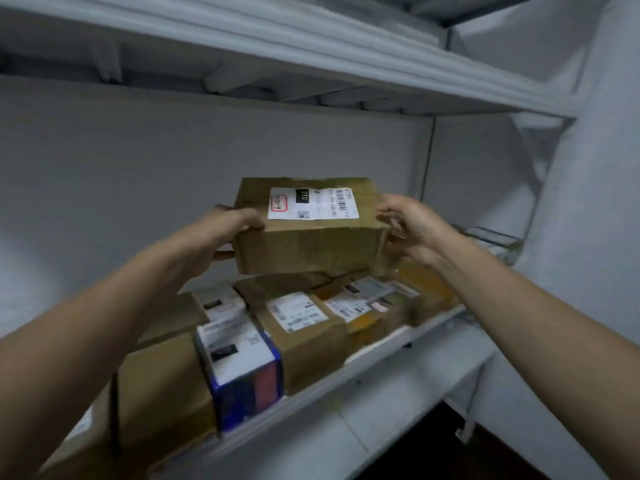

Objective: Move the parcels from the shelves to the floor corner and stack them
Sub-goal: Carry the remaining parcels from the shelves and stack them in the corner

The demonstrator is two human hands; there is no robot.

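Observation:
A brown cardboard parcel (311, 237) with a white shipping label on top is lifted above the other parcels on the shelf. My left hand (221, 233) grips its left end, fingers curled over the top edge. My right hand (412, 226) is at its right end, with the fingers spread and partly curled against the side. Below it, several more parcels lie in a row on the white shelf (349, 379): a brown box with a label (304, 327), a blue and white box (242, 372), and a large brown box (159, 386) at the left.
Another white shelf board (311, 46) runs overhead. A grey wall (138, 174) backs the shelves, and a white upright (588, 168) stands at the right. A lower white shelf (381, 424) and dark floor (433, 455) show at the bottom right.

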